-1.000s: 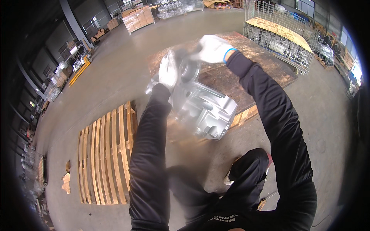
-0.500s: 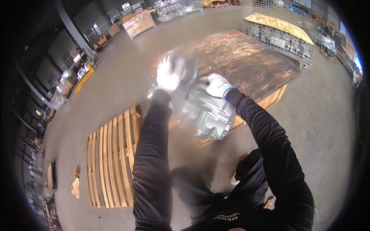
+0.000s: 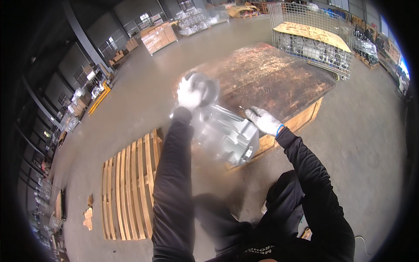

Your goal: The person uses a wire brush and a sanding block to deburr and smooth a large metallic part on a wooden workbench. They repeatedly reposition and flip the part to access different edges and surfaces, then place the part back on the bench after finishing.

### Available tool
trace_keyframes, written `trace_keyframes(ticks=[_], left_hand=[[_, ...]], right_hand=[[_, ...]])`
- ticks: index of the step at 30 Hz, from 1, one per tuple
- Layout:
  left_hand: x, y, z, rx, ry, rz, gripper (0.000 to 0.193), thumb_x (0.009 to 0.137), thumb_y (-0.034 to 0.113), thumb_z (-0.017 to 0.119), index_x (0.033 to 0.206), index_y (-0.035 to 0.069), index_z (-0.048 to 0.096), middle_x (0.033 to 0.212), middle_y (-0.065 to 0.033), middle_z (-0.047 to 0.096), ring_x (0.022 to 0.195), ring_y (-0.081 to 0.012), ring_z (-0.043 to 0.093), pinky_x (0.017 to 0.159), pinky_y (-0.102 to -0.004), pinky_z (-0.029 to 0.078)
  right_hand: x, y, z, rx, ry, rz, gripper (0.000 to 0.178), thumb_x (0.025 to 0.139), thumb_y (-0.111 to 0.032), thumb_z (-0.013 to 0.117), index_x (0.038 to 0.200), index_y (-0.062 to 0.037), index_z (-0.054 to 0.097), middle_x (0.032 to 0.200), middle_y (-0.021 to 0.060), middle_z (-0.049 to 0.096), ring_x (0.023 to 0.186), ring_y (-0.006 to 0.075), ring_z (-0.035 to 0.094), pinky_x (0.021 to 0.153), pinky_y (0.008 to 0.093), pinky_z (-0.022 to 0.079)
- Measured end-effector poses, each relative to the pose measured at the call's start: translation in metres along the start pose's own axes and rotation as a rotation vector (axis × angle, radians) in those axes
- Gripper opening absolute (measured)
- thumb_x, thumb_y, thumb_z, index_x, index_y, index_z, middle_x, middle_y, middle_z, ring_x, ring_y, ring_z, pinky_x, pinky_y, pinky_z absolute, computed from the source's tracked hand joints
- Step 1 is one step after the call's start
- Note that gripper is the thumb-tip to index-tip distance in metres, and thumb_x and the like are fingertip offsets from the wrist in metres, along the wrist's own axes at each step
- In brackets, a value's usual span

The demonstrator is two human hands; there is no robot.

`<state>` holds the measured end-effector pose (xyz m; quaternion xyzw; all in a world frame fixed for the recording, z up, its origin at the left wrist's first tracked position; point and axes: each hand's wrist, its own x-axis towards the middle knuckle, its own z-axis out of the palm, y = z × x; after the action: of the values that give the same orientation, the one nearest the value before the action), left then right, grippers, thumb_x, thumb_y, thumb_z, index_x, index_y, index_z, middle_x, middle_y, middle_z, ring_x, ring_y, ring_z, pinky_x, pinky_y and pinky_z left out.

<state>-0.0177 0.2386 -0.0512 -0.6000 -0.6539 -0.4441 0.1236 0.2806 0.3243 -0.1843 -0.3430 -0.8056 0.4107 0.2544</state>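
The casting lies at the near left of the worktop, presumably for easy reach. The left hand touches its far end, perhaps steadying it (blur hides whether that grip closes); the right hand apparently pinches a slim tool just beside it.

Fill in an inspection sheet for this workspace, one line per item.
Surface: wooden worktop, dark, scuffed and stained.
Job's things: silver metal casting at the worktop's near left end; partly blurred.
Clutter: torn cardboard on the floor, left of the slatted pallet.
Hands: gloved left hand at the casting's ring-shaped end; gloved right hand beside its other end, a thin tip at the fingers, unidentifiable.
Cables: thin pale line on the floor, lower right, possibly a cable.
Surroundings: wire cage beyond the worktop; stacked cartons farther back.
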Motion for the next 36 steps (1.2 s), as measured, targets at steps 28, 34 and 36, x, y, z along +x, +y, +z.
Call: trace_keyframes(ticks=[28,34,36], left_hand=[[-0.025,-0.002,-0.019,-0.18,0.022,0.169,0.022,0.101,-0.003,0.06,0.119,0.003,0.071,0.139,-0.0084,0.062,0.126,-0.0194,0.063,0.108,-0.0327,0.05],[-0.025,0.002,-0.019,-0.214,0.047,0.163,0.023,0.099,0.001,0.063,0.118,0.007,0.072,0.136,-0.0093,0.065,0.125,-0.0249,0.064,0.108,-0.0365,0.051],[-0.026,0.003,-0.019,-0.204,0.042,0.146,0.022,0.099,-0.003,0.062,0.117,0.005,0.072,0.137,-0.0093,0.064,0.124,-0.0206,0.065,0.107,-0.0331,0.051]], right_hand=[[0.043,-0.073,0.065,-0.545,0.196,-0.539,0.04,0.09,-0.011,0.068,0.129,-0.0195,0.073,0.121,0.0108,0.072,0.123,0.0353,0.066,0.107,0.0483,0.05],[0.04,-0.074,0.064,-0.495,0.245,-0.589,0.036,0.091,-0.014,0.071,0.127,-0.0193,0.074,0.119,0.0106,0.072,0.116,0.0351,0.067,0.103,0.0491,0.049],[0.042,-0.07,0.067,-0.469,0.256,-0.569,0.035,0.091,-0.015,0.072,0.126,-0.0191,0.075,0.117,0.0108,0.073,0.113,0.0352,0.068,0.101,0.0493,0.05]])
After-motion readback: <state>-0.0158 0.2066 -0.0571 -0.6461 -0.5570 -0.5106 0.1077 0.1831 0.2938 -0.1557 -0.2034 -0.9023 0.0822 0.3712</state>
